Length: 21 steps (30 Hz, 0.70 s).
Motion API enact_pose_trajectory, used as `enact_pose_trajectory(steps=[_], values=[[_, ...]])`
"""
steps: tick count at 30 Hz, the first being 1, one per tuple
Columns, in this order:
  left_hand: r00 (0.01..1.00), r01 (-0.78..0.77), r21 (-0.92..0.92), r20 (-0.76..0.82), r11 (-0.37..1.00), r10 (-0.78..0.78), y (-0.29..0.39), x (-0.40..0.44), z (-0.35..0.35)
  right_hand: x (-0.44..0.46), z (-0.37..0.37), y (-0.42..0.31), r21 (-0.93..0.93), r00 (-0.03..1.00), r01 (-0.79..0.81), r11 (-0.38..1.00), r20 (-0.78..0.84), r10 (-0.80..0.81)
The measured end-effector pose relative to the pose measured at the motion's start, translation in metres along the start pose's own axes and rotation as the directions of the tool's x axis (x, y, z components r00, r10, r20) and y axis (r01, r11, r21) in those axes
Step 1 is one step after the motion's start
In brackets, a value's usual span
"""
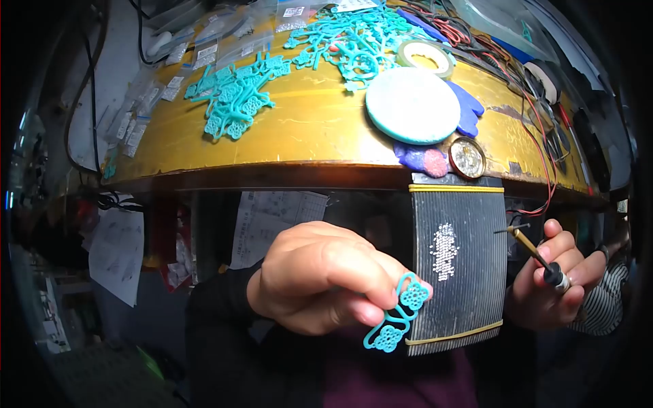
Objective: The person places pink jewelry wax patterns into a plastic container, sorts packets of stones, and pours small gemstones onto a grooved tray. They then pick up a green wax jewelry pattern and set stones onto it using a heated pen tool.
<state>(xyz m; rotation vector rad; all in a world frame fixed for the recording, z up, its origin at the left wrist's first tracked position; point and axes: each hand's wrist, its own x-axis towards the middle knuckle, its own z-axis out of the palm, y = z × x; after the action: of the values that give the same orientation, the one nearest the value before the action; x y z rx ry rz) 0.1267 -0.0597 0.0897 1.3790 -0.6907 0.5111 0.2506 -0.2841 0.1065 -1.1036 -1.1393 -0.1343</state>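
Between the thumb and fingers of my left hand [333, 275] is a turquoise openwork piece [388, 338] with two flower shapes. Beside it a dark ridged board [469, 272], banded in yellow near its top and bottom, extends down from the table edge. A patch of tiny white beads [444, 253] lies on the board. To the board's right, my right hand [554, 282] holds a thin tool [530, 246] with a brass-coloured shaft, its tip pointing up and left near the board's edge.
The curved yellow table [313, 139] bears turquoise pieces [235, 98], a round white disc [413, 105], a tape roll [425, 58], a small round metal dish [467, 158] and purple putty [411, 158]. Small bags [139, 129] lie left; red and black wires run right.
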Motion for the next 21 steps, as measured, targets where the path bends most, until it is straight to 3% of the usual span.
enact_pose_trajectory(steps=[8,13,16,21], values=[[0.999,-0.034,-0.007,0.016,0.999,0.034,-0.003,0.001,-0.001,0.0,0.008,0.0,0.001,0.998,-0.035,0.999,0.058,0.035],[0.991,-0.043,-0.086,-0.134,0.995,0.031,-0.007,-0.002,0.009,0.006,0.004,-0.003,0.072,0.967,-0.067,0.995,0.249,0.047],[0.992,-0.016,-0.088,-0.129,0.996,0.005,-0.005,-0.002,0.008,0.01,0.003,0.0,0.14,0.936,-0.05,0.989,0.352,-0.003],[0.991,-0.013,-0.062,-0.13,0.998,0.005,-0.004,-0.003,0.008,0.007,0.017,0.002,0.097,0.959,0.015,0.995,0.279,-0.042]])
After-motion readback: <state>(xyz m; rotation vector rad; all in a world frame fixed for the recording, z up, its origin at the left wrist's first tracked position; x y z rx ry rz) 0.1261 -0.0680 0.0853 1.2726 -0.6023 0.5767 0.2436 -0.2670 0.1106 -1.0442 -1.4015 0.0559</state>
